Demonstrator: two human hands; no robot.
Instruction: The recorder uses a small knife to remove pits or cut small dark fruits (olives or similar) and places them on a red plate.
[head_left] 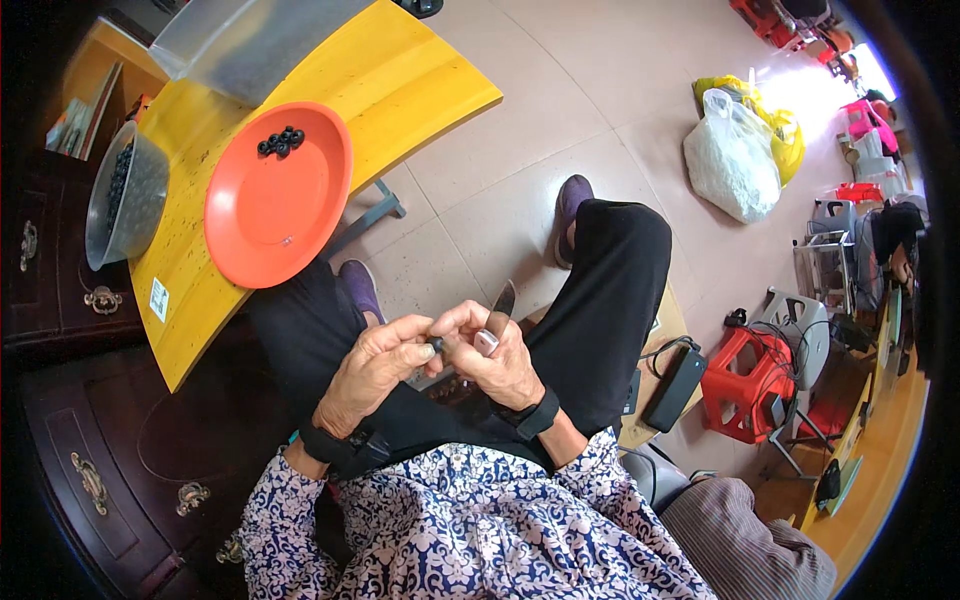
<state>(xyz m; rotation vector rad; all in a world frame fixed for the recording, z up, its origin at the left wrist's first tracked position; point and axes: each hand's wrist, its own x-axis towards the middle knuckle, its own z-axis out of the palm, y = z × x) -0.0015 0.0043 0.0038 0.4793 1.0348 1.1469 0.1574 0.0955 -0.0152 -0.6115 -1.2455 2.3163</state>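
Over my lap, my left hand pinches a small round black piece between thumb and fingers. My right hand is closed around a small knife with a pale handle end; its brownish blade points up and away from me. Both hands meet at the black piece, and the right fingertips touch or nearly touch it. To the left, an orange plate carries several shiny black round pieces near its far edge. Beside it, a translucent bowl holds many similar dark pieces.
The plate and bowl stand on a yellow board, with a clear plastic bin behind. Dark drawers flank my left. A red stool and black power adapter are at right; filled plastic bags lie on the floor beyond.
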